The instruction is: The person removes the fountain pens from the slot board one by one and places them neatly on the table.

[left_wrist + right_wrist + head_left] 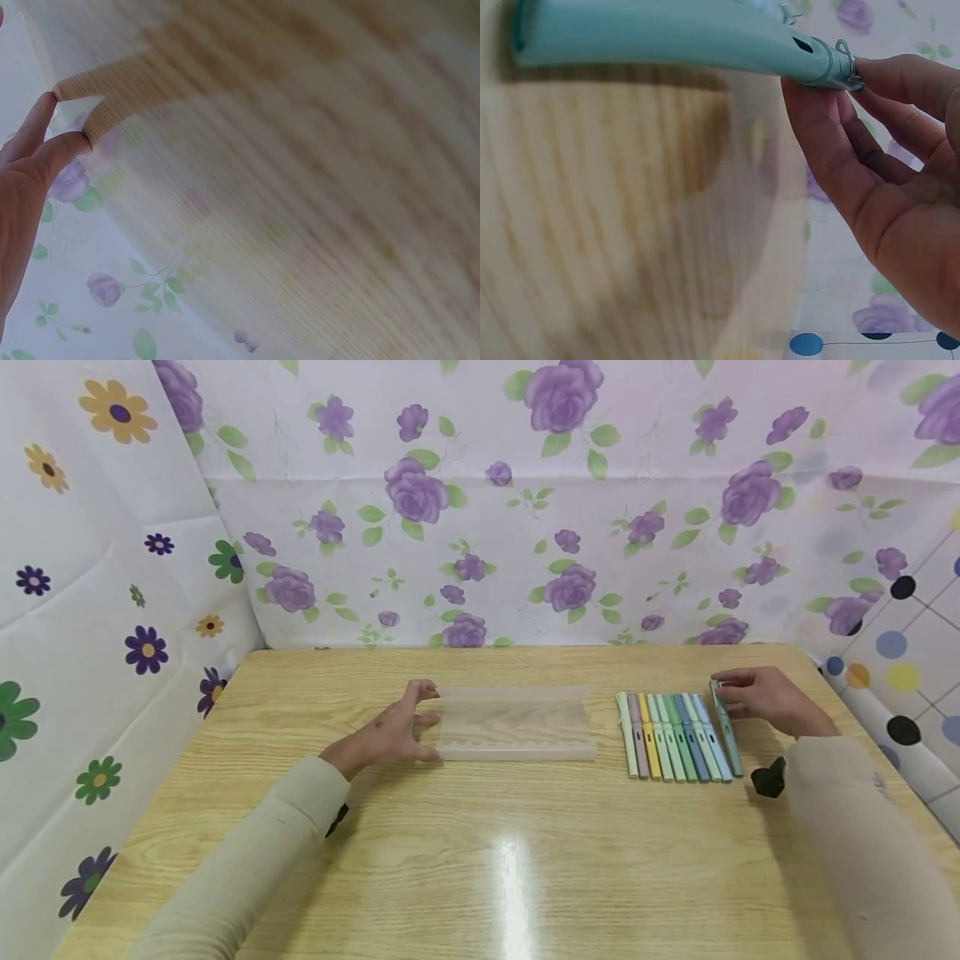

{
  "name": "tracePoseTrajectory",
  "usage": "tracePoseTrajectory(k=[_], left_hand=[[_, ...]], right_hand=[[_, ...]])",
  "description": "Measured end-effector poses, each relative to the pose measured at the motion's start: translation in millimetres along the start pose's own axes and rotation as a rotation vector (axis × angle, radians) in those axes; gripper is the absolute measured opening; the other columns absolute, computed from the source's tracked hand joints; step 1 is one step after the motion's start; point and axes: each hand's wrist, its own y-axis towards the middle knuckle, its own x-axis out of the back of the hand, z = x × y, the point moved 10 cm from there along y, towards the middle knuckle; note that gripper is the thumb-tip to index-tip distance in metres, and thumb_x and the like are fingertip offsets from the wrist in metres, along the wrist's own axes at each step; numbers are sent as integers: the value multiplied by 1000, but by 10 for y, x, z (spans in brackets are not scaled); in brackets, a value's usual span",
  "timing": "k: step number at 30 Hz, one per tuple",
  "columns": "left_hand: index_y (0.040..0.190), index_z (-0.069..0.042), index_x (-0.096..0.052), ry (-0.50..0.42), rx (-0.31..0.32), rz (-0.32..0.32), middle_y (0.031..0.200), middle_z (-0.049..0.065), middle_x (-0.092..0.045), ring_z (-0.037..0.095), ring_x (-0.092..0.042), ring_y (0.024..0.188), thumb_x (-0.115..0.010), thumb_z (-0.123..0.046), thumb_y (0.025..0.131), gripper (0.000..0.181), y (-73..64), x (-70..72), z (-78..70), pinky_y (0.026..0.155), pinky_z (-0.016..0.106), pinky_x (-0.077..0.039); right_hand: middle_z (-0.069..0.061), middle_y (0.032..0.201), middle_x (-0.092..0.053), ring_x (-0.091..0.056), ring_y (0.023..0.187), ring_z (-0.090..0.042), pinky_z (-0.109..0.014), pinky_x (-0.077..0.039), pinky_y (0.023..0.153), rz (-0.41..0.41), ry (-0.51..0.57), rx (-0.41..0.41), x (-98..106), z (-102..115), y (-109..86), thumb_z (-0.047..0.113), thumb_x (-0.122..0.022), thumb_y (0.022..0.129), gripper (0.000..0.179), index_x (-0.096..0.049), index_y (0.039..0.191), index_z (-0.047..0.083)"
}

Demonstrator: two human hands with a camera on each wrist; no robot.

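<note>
A clear plastic tray [517, 752] lies lengthwise on the wooden table. My left hand [388, 731] holds its left end, thumb at the near corner and fingers spread toward the far one. In the left wrist view two fingertips [84, 139] reach down to the tabletop; the tray is not distinct there. To the right, several pens [666, 739] in pastel colours lie side by side in a row. At the row's right end my right hand [765, 700] pinches a teal pen [660, 34] by its clip end. That pen is slightly tilted and apart from the others.
The wooden table [420, 860] has a flower-printed cloth [480, 527] along its back edge. More printed cloth stands at the left [90, 693] and right sides. A dark object [769, 778] shows at my right wrist.
</note>
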Motion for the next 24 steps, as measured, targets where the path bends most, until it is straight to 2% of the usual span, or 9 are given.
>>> tracePoseTrajectory(k=[2, 5, 7, 10, 15, 24], left_hand=[[145, -7, -15, -2, -2, 0, 159, 20, -15, 40, -42, 137, -86, -8, 79, 97, -5, 0, -3, 101, 54, -47], [145, -7, -15, 1, -8, -4, 159, 20, -16, 40, -43, 137, -86, -8, 79, 97, -11, 5, -3, 101, 55, -46], [144, -7, -15, 0, -9, -3, 159, 20, -16, 40, -43, 137, -86, -8, 79, 96, -12, -2, -7, 102, 55, -45], [144, -7, -16, -4, -11, 0, 159, 20, -16, 40, -43, 137, -86, -8, 79, 95, -13, -18, -12, 101, 54, -46], [144, -8, -16, 2, -12, -2, 159, 19, -17, 40, -43, 137, -87, -9, 79, 97, -9, -21, -21, 101, 54, -46], [146, -7, -15, 17, 8, -17, 158, 17, -19, 38, -44, 137, -88, -8, 77, 100, -21, -8, 15, 102, 52, -46]], right_hand=[[-38, 147, -34, -60, 116, -38, -40, -57, 87, -7, -25, -4, -14, -27, 12, 20, -47, 108, 55, -31, 149, -12], [-39, 140, -42, -67, 102, -28, -40, -59, 81, -25, -65, -28, -28, -66, 34, 20, -48, 107, 54, -35, 146, -14], [-39, 135, -46, -68, 93, -22, -39, -59, 78, -49, -103, -55, -24, -92, 35, 21, -50, 106, 54, -37, 145, -15], [-37, 128, -51, -68, 84, -20, -38, -59, 73, -85, -160, -83, -13, -93, 29, 20, -51, 104, 52, -42, 141, -16], [-35, 123, -55, -66, 79, -17, -36, -59, 70, -107, -189, -118, -27, -99, 33, 18, -51, 103, 49, -46, 137, -16], [-30, 115, -60, -66, 82, -15, -38, -60, 73, -60, -138, -147, -118, -105, 38, 19, -51, 104, 51, -42, 138, -17]])
